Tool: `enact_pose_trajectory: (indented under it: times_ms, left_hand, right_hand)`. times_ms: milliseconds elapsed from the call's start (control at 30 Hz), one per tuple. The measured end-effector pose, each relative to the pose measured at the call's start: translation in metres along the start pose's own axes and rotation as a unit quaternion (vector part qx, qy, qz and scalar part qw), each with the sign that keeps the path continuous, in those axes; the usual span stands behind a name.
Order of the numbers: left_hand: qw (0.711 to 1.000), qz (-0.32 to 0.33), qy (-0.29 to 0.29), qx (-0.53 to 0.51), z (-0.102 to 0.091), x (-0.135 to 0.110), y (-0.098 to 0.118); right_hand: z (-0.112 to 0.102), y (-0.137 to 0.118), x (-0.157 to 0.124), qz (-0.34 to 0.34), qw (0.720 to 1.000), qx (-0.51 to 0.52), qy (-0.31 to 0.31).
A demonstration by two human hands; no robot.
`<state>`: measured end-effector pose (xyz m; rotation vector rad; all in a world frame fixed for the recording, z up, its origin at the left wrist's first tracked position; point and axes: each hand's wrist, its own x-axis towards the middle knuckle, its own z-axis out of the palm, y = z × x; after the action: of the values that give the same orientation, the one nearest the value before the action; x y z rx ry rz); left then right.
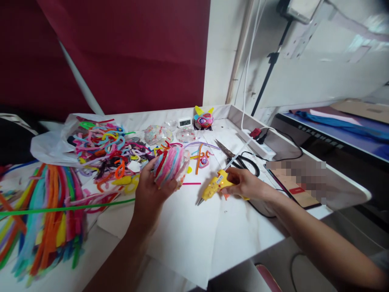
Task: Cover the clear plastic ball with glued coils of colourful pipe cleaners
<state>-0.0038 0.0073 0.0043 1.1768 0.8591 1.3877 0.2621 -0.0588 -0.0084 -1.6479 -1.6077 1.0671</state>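
The step in hand appears to be covering a clear ball (170, 167) with fuzzy strips by means of glue. The left hand (152, 183) is curled partway closed around the ball, holding it above the bench (243, 239), thumb on the near side. Pink, blue and red bands cover much of the ball, but its right edge looks partly bare. The right hand (246, 183) is wrapped around the grip of a yellow glue gun (215, 185), its nozzle tilted down and leftward, apart from the ball; whether the trigger is pressed cannot be told. A pink strip (192, 183) lies on the bench between ball and gun. The next move would seem to call for turning the bare edge toward the nozzle, keeping fingertips clear of the tip, and laying glue close beside the last band.
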Motion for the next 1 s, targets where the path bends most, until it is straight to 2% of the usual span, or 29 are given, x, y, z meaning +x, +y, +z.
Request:
enact_pose_trajectory:
  times_ms: [200, 367, 433, 500, 567, 667, 800, 900, 1000]
  left_hand:
    - [1.0, -0.004, -0.009, -0.006, 0.004, -0.003, 0.002]
    - [1.0, 0.001, -0.023, -0.001, 0.004, -0.004, 0.002]
    - [1.0, -0.001, -0.028, 0.007, 0.004, -0.005, 0.002]
    - [0.999, 0.003, -0.038, 0.018, 0.003, -0.007, 0.002]
    - [0.998, 0.013, -0.053, 0.035, 0.003, -0.01, 0.003]
    - [0.996, 0.033, -0.064, 0.059, 0.002, -0.013, 0.003]
    - [0.993, 0.039, -0.074, 0.082, 0.003, -0.015, 0.003]
    - [0.991, 0.042, -0.087, 0.091, 0.003, -0.017, 0.001]
    - [0.99, 0.046, -0.094, 0.098, 0.004, -0.018, 0.0]
  right_hand:
    - [-0.006, 0.003, -0.002, 0.005, 0.995, -0.093, 0.029]
    - [-0.006, -0.003, -0.009, 0.017, 0.977, -0.196, 0.081]
    - [-0.005, -0.009, -0.013, -0.005, 0.964, -0.242, 0.109]
    - [-0.003, -0.018, -0.017, -0.054, 0.952, -0.265, 0.144]
    - [0.003, -0.029, -0.022, -0.111, 0.957, -0.211, 0.166]
    - [0.019, -0.048, -0.025, -0.163, 0.967, -0.038, 0.191]
    - [0.043, -0.069, -0.021, -0.12, 0.97, 0.161, 0.139]
    - [0.055, -0.078, -0.013, -0.099, 0.952, 0.265, 0.119]
    - [0.061, -0.082, -0.007, -0.113, 0.93, 0.33, 0.113]
